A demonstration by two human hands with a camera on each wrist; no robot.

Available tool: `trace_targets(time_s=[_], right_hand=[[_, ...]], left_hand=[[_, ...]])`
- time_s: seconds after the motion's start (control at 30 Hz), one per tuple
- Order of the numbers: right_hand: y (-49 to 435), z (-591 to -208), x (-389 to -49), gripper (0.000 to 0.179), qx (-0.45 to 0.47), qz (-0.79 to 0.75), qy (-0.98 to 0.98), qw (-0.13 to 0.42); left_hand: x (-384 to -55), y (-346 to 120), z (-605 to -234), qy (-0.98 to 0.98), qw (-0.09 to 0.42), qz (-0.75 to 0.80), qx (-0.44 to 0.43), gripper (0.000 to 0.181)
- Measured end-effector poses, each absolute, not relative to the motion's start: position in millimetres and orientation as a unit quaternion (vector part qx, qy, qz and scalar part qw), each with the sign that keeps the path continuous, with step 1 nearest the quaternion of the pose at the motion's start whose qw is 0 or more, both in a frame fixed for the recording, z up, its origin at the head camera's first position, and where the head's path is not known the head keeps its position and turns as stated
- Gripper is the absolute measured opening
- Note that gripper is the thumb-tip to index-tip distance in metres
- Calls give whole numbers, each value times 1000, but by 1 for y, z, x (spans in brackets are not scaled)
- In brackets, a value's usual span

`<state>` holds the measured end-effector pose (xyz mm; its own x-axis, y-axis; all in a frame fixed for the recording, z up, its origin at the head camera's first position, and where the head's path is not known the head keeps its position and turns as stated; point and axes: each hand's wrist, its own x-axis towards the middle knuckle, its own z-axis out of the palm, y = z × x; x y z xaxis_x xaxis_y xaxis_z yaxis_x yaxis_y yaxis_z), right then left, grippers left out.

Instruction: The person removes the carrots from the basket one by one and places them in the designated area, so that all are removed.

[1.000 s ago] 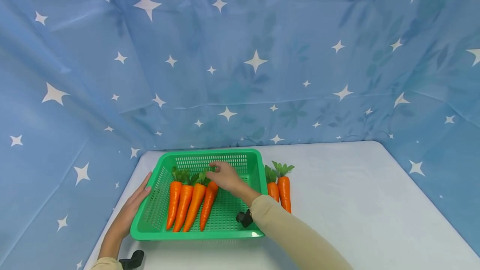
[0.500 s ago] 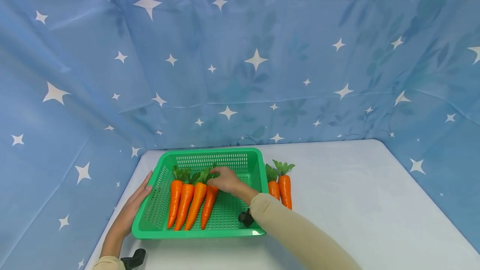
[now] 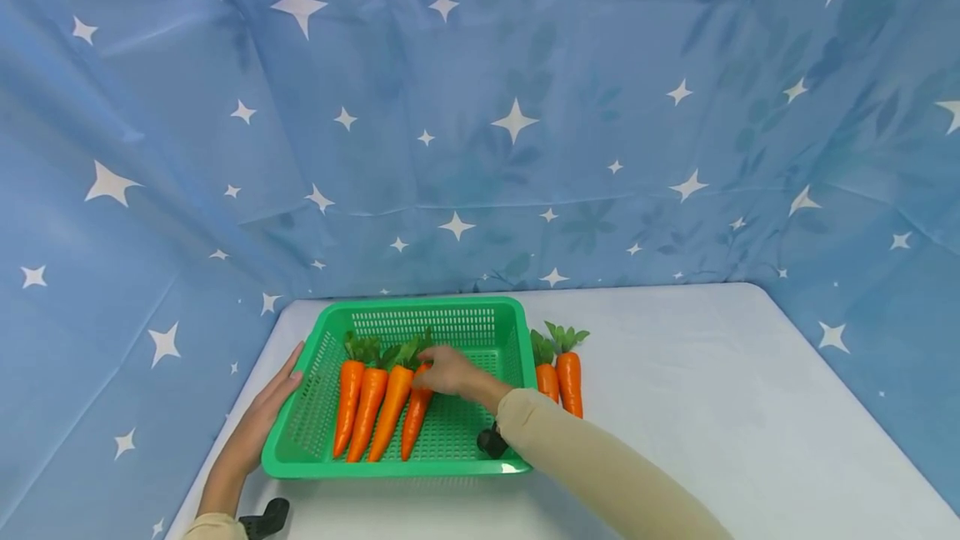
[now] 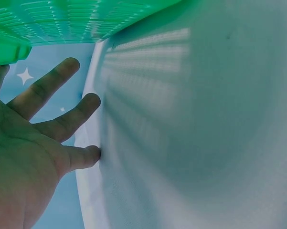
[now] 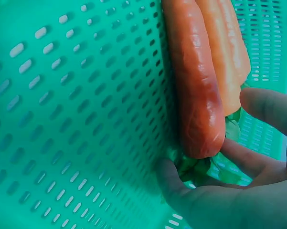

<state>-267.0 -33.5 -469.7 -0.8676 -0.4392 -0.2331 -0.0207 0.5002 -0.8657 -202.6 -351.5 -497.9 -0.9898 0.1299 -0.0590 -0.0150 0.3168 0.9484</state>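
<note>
A green plastic basket [image 3: 390,467] with perforated walls holds several orange carrots with green leaves, laid side by side. In the head view, my left hand [image 3: 265,415] rests against its left wall. Straight, spread fingers show in the left wrist view, where the hand [image 4: 28,148] touches the basket's underside rim. Inside the basket, my right hand [image 3: 452,373] is at the leafy end of the rightmost carrot [image 3: 416,419]. The right wrist view shows thumb and fingers of that hand [image 5: 229,186] curled around the carrot's [image 5: 198,95] thick end and greens; part of the greens is hidden.
Two more carrots lie on the white table [image 3: 675,390], just right of the basket; the nearer-right carrot [image 3: 570,382] shows best. A blue curtain [image 3: 480,148] with white stars hangs behind and at the sides. Black wrist cameras sit on both wrists.
My right hand has moved slightly down from the rightmost carrot's leaves onto its thick end. The left hand and the basket have stayed in place.
</note>
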Motion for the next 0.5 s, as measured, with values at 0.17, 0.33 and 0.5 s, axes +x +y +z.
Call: trace_targets(time_s=[0.17,0.33,0.5], right_hand=[[-33,-469,-265,55,-142,-479,835,229],[-33,-471,-266,48,-153,-458,850,211],[-35,-476,-268,36,-163,-425,872,181]], left_hand=[[-203,-352,-497,805,62,589,37,63],[-203,-352,-497,805,62,589,35,62],[-201,-353,-497,810,67,581,34,61]])
